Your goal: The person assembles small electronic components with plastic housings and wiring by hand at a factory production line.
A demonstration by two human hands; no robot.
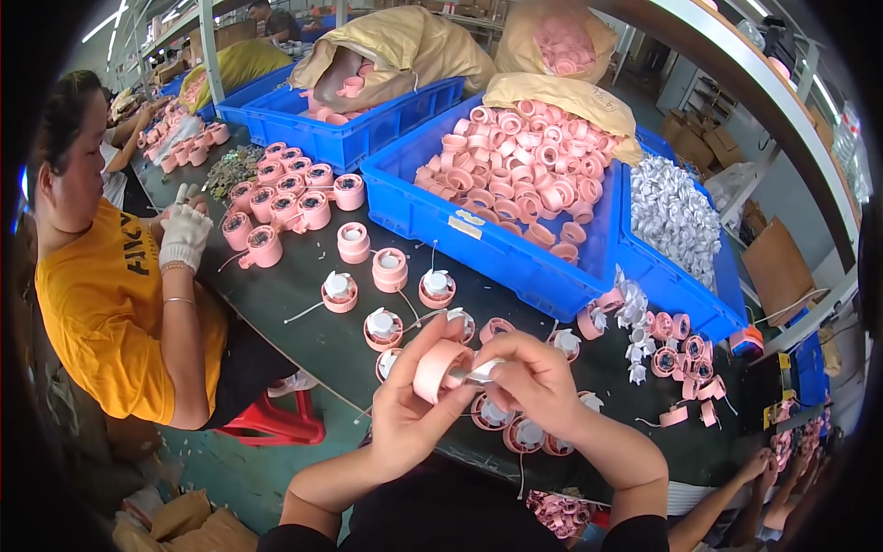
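Left hand (411, 405) held a pink round plastic housing (432, 371), right hand (533, 379) pinched a small white piece (487, 370), both before a blue plastic bin (524, 269).

Dark lettering (135, 261) on a yellow shirt (101, 317), unreadable label (466, 227) on a blue crate (529, 273)
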